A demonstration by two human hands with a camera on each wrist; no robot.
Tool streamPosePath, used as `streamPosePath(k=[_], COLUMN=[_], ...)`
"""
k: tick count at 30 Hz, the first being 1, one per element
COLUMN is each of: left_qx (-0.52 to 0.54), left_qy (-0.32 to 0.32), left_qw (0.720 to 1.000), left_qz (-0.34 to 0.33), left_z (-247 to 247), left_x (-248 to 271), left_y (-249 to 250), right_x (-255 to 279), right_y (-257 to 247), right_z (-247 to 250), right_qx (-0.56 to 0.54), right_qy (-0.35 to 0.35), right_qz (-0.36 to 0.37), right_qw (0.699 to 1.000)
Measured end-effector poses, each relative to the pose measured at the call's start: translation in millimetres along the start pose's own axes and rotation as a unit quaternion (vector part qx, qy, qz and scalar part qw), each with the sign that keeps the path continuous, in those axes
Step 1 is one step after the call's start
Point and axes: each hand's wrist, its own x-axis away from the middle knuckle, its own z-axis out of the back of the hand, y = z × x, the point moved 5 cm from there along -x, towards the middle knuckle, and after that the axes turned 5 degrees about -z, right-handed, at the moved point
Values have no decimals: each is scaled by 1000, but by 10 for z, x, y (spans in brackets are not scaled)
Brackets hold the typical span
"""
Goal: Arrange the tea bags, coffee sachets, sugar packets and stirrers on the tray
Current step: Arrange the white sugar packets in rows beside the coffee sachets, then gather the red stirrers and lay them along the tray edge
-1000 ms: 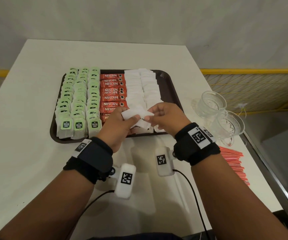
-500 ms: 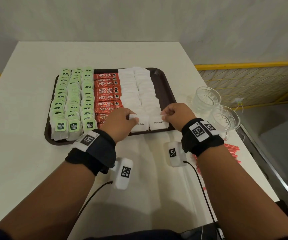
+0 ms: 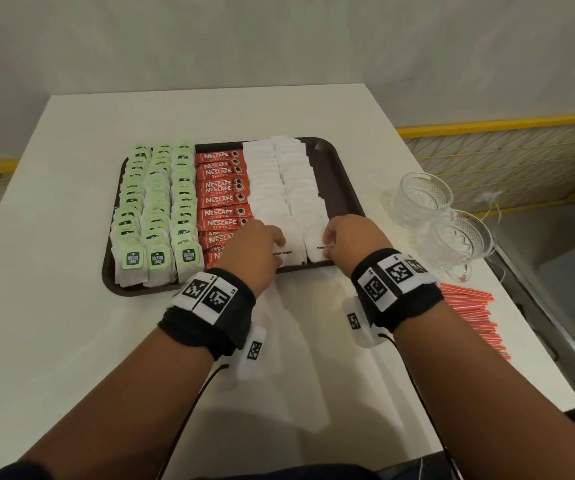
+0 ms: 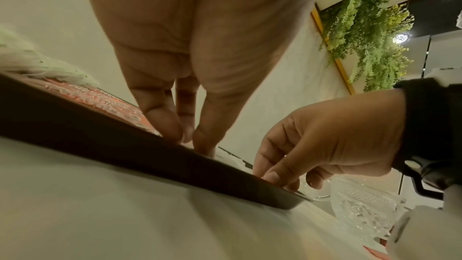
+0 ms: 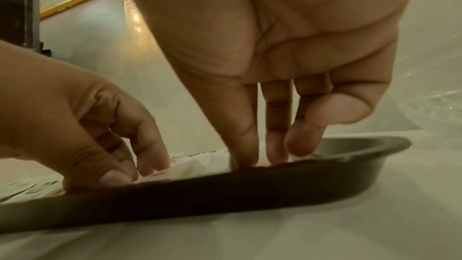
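Both hands have come down since a second ago: then they held white packets together above the tray's near edge; now each is lowered onto its own packet at the front of the sugar rows. Left hand (image 3: 252,247) has its fingertips (image 4: 167,126) pressed down on the near packet of the left sugar column, fingers extended, not curled round it. Right hand (image 3: 351,241) likewise presses its fingertips (image 5: 246,145) onto the near packet of the right column, thumb just clear of the tray rim. Neither hand carries anything.

Finding: the sugar packets (image 3: 281,188) now fill two columns to the near edge of the brown tray (image 3: 343,188). Tea bags (image 3: 156,202) occupy three columns at the left, coffee sachets (image 3: 223,199) one column in the middle. Three of four items appear placed; I judge the stirrers the remaining step.

Stirrers (image 3: 471,313), a red bundle, lie on the table well apart from the tray, to the right of the right wrist. A bare strip of tray is free along its right side.

White table (image 3: 54,341) carries two glass cups (image 3: 445,220) beside the tray's right edge. Plain wall behind; yellow railing at right; hanging greenery (image 4: 362,33) shows in the left wrist view.
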Motion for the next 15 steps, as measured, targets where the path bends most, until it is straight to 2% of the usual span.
streamPosePath(k=[4, 7, 11, 15], left_qx=[-9, -22, -5, 9], left_qy=[-19, 3, 29, 2], left_qw=[1000, 1000, 998, 993], left_qz=[1, -17, -48, -115], left_z=[6, 61, 67, -77], left_x=[-10, 13, 31, 93], left_y=[32, 152, 546, 1063], right_x=[68, 193, 506, 893], right_y=[-4, 74, 302, 709], right_z=[23, 183, 435, 613], right_qx=[26, -12, -61, -52], right_qy=[-12, 1, 31, 40], right_qz=[4, 10, 22, 32], right_qw=[1000, 1000, 997, 997])
